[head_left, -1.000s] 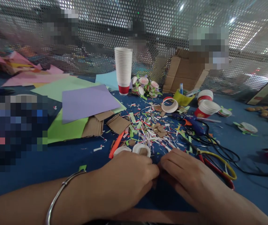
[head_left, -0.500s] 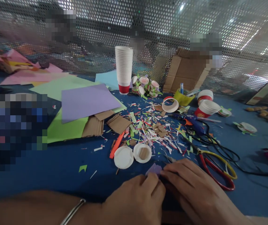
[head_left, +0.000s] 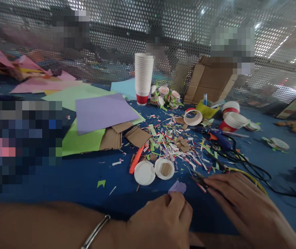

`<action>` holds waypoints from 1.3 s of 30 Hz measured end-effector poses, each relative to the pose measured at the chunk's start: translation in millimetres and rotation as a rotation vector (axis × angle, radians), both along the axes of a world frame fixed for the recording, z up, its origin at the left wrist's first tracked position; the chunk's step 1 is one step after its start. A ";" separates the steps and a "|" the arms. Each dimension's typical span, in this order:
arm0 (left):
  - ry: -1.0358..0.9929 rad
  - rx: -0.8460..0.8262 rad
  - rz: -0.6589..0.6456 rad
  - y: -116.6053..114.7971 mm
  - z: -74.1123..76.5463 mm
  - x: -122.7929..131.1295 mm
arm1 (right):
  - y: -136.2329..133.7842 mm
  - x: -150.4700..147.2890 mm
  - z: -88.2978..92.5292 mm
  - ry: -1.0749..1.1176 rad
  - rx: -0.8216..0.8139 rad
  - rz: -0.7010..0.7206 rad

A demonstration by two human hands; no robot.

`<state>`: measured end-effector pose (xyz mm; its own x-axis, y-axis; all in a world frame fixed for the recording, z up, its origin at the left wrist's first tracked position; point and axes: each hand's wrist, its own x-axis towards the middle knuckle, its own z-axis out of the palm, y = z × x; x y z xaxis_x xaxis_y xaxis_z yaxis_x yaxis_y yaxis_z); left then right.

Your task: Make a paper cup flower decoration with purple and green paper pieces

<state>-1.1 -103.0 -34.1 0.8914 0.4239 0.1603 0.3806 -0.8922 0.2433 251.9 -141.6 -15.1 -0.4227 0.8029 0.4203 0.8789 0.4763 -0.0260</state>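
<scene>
My left hand point(head_left: 160, 221), with a metal bangle on the wrist, is closed in a pinch on a small purple paper piece point(head_left: 178, 187) near the table's front edge. My right hand point(head_left: 237, 200) lies with its fingers stretched out over the red and yellow scissors point(head_left: 251, 176), covering their handles; the blades point(head_left: 197, 174) poke out to the left. Two white round cup bases point(head_left: 145, 172) lie just beyond my hands, one holding a scrap of cardboard point(head_left: 166, 168). An orange cutter point(head_left: 137, 158) lies beside them.
A heap of paper scraps point(head_left: 175, 143) covers the blue table point(head_left: 67, 176). Behind stand a stack of white cups point(head_left: 143, 77), cut cups point(head_left: 232, 121), a blue glue gun point(head_left: 222, 140) with black cable, cardboard pieces point(head_left: 137, 136), and purple point(head_left: 103, 112) and green sheets point(head_left: 80, 143). A perforated metal screen point(head_left: 106, 41) backs the table.
My hands have drawn apart. The left pulled back towards me with the purple piece; the right moved right onto the scissors. The two white cup bases are uncovered.
</scene>
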 end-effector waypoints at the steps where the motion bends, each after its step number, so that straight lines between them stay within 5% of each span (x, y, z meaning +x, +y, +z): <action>1: -0.008 0.029 0.011 -0.6 -1.2 0.7 | 7.1 -7.2 8.8 0.011 0.016 0.016; 8: -0.022 0.179 -0.096 0.7 -4.7 -0.2 | 91.6 -85.2 52.3 -0.153 -0.125 0.312; 14: 0.016 0.274 -0.107 1.0 0.4 -0.4 | 149.9 -140.6 44.4 -0.430 -0.172 0.491; 20: -0.028 0.309 -0.092 1.6 -0.8 -2.5 | 163.3 -139.3 41.0 -0.411 -0.144 0.570; 26: -0.019 0.289 -0.134 1.9 3.7 -6.0 | 133.9 -98.6 52.9 0.062 -0.103 0.441; 29: -0.028 0.273 -0.128 0.9 6.2 -6.8 | 95.8 -74.2 51.7 0.328 -0.083 0.189; 35: -0.035 0.269 -0.132 0.8 9.2 -7.4 | 4.0 -51.1 21.5 0.651 -0.026 -0.328; 39: -0.033 0.296 -0.126 1.9 11.4 -6.2 | -24.9 -50.8 0.2 0.697 -0.053 -0.333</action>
